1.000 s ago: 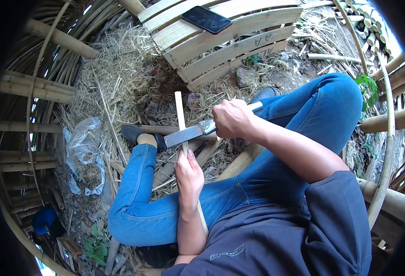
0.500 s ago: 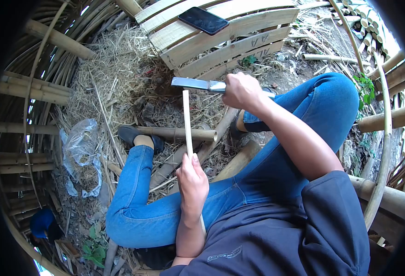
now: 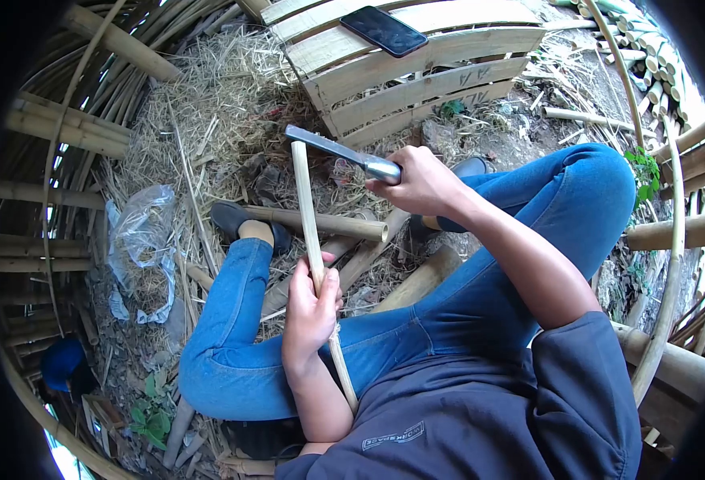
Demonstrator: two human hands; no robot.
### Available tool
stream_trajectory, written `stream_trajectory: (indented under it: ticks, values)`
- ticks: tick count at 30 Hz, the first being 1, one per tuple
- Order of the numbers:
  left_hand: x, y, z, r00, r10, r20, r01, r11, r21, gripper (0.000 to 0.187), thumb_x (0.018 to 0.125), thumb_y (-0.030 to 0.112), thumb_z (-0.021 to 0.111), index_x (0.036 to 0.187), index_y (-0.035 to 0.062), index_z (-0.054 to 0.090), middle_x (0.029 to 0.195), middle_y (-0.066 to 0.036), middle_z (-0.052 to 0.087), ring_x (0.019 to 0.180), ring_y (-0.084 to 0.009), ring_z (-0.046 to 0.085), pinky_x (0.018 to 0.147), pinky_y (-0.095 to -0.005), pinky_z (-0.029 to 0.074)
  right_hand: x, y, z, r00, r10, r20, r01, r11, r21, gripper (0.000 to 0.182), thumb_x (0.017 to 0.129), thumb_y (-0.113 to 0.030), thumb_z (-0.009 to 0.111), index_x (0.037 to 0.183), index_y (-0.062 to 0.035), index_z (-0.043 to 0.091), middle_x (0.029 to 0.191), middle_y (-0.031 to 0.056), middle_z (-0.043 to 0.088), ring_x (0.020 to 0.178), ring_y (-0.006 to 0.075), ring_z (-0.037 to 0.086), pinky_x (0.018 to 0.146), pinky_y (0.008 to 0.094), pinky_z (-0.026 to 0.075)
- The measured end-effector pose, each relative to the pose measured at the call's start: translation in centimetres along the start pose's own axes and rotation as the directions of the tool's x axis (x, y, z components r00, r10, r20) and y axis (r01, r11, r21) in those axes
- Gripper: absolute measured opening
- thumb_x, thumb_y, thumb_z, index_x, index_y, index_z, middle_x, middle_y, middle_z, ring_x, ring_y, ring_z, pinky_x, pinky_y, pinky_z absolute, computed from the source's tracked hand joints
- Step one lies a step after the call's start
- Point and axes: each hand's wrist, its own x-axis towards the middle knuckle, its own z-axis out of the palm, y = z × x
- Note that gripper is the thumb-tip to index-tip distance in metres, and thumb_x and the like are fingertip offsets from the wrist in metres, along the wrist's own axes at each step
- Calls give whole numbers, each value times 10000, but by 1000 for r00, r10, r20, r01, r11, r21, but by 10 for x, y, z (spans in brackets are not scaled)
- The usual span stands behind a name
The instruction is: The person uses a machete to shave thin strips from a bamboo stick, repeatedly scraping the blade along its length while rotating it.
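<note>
My left hand (image 3: pixel 312 308) is closed around a pale bamboo strip (image 3: pixel 306 208), which rises up and slightly left from my fist. Its lower end runs past my wrist to the shirt, and a frayed patch shows just below my fingers. My right hand (image 3: pixel 420 182) grips a knife (image 3: pixel 328 146) by its handle, mostly hidden in the fist. The blade points left, and its far part overlaps the top end of the strip. A bright metal collar shows beside my fingers.
A wooden slatted crate (image 3: pixel 408 76) with a phone (image 3: pixel 384 30) on top stands ahead. Bamboo poles (image 3: pixel 320 222) lie between my feet. A clear plastic bag (image 3: pixel 143 240) lies left on straw-strewn ground. Bamboo stalks (image 3: pixel 648 60) are stacked at far right.
The bamboo strip has tilted further left and my left hand has turned. The knife has rotated, its blade now sloping down toward my right hand. The whole view has shifted slightly.
</note>
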Motion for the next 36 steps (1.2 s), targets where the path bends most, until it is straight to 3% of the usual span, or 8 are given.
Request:
stream_trajectory:
  ticks: [5, 11, 18, 22, 28, 32, 33, 36]
  values:
    - [-6, 4, -11, 988, -34, 150, 16, 993, 119, 279, 1070, 118, 469, 1331, 28, 427, 839, -5, 506, 757, -62, 499, 705, -221, 462, -13, -2, -1, 993, -113, 34, 111, 993, 46, 357, 843, -297, 744, 727, 27, 651, 577, 170, 592, 514, 254, 597, 555, 398, 474]
    - [-9, 4, -15, 863, -346, 367, 288, 936, 204, 213, 1101, 206, 415, 1276, 87, 395, 774, -12, 460, 666, -84, 493, 628, -256, 484, -15, -2, -1, 984, -169, 55, 167, 985, 36, 326, 841, -271, 747, 776, 41, 678, 623, 177, 630, 550, 267, 632, 574, 393, 493]
    - [1, 11, -11, 983, -164, 86, 169, 984, -55, 156, 1073, 195, 502, 1173, 97, 434, 701, 30, 397, 557, -48, 384, 503, -229, 386, -18, 0, 6, 976, -206, 68, 203, 978, 39, 290, 841, -258, 743, 840, 31, 715, 684, 204, 666, 622, 320, 684, 620, 406, 530]
    - [4, 7, -18, 983, -91, 160, 117, 979, -167, 149, 1052, 163, 541, 1163, 75, 495, 763, 31, 422, 635, -50, 395, 576, -223, 394, -25, -3, 13, 966, -238, 101, 236, 971, 26, 281, 823, -267, 744, 832, 13, 721, 704, 209, 674, 660, 365, 683, 634, 433, 538]
    - [2, -1, -7, 996, 60, 67, -62, 998, 29, 177, 1065, 203, 524, 1171, 62, 509, 830, 14, 477, 738, -69, 475, 646, -254, 480, -35, -11, 24, 954, -230, 192, 245, 968, -58, 366, 809, -357, 754, 726, -5, 695, 613, 198, 637, 619, 392, 663, 611, 477, 532]
    - [0, 4, 7, 992, -110, -65, 112, 993, 31, 235, 1084, 264, 481, 1253, 102, 470, 809, 10, 483, 621, -90, 499, 516, -250, 512, -34, -6, 31, 950, -224, 217, 256, 958, -130, 413, 807, -402, 754, 710, -7, 685, 623, 197, 644, 634, 393, 670, 617, 481, 540]
    - [3, -2, 7, 996, -92, -18, 92, 995, -33, 254, 1085, 294, 479, 1263, 113, 458, 766, 18, 464, 533, -62, 432, 413, -206, 398, -34, -6, 31, 948, -228, 222, 260, 957, -127, 408, 805, -401, 755, 712, -10, 685, 629, 197, 647, 640, 393, 672, 621, 482, 542]
    - [7, -9, 4, 990, -139, -38, 139, 990, 4, 272, 1081, 319, 487, 1265, 120, 468, 722, 38, 431, 525, -30, 388, 407, -193, 314, -36, -8, 31, 946, -233, 224, 268, 954, -138, 390, 800, -393, 759, 722, -19, 684, 645, 195, 654, 656, 394, 676, 633, 486, 548]
